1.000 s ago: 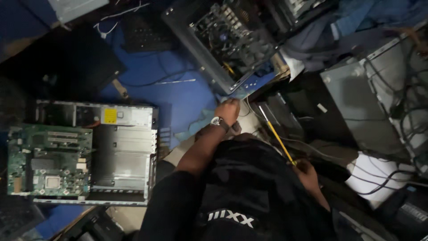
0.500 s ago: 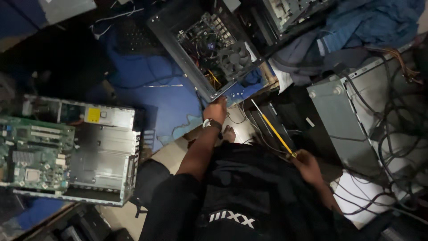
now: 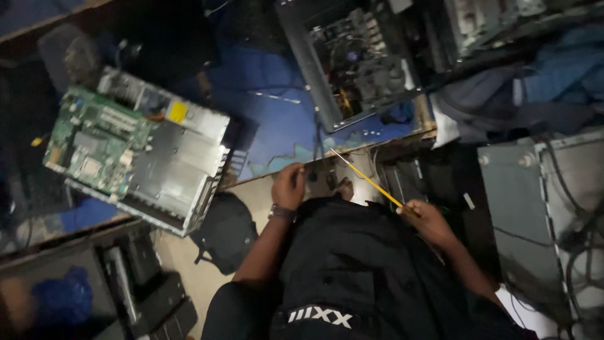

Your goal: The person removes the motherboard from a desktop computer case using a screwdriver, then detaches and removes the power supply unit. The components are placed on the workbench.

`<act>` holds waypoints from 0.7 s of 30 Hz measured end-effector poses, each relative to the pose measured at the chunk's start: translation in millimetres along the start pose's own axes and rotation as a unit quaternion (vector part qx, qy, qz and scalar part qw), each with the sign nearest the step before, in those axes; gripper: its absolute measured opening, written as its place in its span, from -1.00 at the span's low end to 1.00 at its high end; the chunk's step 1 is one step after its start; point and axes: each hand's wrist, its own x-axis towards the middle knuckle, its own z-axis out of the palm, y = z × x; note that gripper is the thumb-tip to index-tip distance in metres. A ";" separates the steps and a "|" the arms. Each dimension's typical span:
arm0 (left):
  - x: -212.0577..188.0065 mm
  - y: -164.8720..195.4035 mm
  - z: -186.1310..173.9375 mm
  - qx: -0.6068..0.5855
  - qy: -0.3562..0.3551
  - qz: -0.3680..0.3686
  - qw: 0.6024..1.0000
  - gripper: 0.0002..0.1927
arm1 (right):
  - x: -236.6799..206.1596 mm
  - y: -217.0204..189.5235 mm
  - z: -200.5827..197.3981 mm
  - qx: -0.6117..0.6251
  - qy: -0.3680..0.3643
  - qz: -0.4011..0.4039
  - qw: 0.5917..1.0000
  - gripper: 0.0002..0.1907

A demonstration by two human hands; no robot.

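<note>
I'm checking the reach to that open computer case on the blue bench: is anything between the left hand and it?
Nothing solid shows between them. The left hand rests at the bench edge, the open computer case beyond it. Only a thin black cable runs down across that gap. The right hand holds a yellow-shafted tool.

A bare strip of blue desk [image 3: 277,119] lay between the open silver computer case [image 3: 176,164] on the left and the dark open case [image 3: 352,63] on the right; this was the widest free passage ahead of the hands. A black cable [image 3: 316,141] hung across its near edge, just beside the left hand [image 3: 288,186]. The right hand [image 3: 428,220] held a long yellow rod [image 3: 368,179] slanting up toward the desk edge, crossing the gap between the two hands. To the right, a grey metal panel [image 3: 522,201] and tangled cables [image 3: 579,226] closed off the room. A black bag [image 3: 226,230] lay on the floor below the silver case, near the left forearm.
</note>
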 end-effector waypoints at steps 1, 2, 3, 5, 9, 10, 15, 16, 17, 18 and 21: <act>-2.8 -3.2 -15.2 0.004 -0.005 -0.031 1.000 -0.83 | 10.9 -5.4 3.1 0.015 -0.014 -0.011 1.000 -0.71; -5.7 -5.5 -30.5 0.009 -0.010 -0.061 0.998 -0.81 | 22.3 -11.6 8.7 0.031 -0.028 -0.022 0.999 -0.72; -7.5 -6.8 -44.9 0.019 0.001 -0.058 0.998 -0.81 | 31.8 -18.5 14.6 0.047 -0.042 -0.032 0.997 -0.72; -5.2 -10.3 -73.4 0.041 0.020 -0.046 0.998 -0.81 | 48.9 -34.7 27.6 0.026 -0.077 0.006 0.997 -0.74; 4.2 -16.1 -119.5 0.069 0.079 -0.069 0.992 -0.78 | 63.7 -73.7 64.0 -0.004 -0.048 -0.188 0.981 -0.69; 7.4 -19.2 -129.7 0.068 0.088 -0.092 0.990 -0.79 | 65.7 -84.7 72.3 -0.040 -0.042 -0.182 0.981 -0.69; 29.4 -47.9 -178.7 0.056 0.108 -0.077 0.990 -0.76 | 76.1 -144.0 112.3 -0.175 -0.027 -0.162 0.971 -0.67; 36.6 -56.2 -188.8 0.068 0.096 -0.060 0.991 -0.74 | 75.6 -154.4 120.8 -0.179 -0.023 -0.145 0.973 -0.65; 44.8 -65.0 -198.3 0.080 0.085 -0.042 0.992 -0.72 | 75.2 -164.2 128.8 -0.183 -0.018 -0.128 0.975 -0.62; 55.2 -74.5 -207.2 0.118 0.068 -0.032 0.990 -0.68 | 77.3 -174.3 135.9 -0.187 -0.013 -0.112 0.976 -0.59; 91.2 -105.1 -231.4 0.215 0.012 -0.013 0.976 -0.54 | 89.4 -202.7 159.4 -0.238 -0.008 -0.121 0.964 -0.52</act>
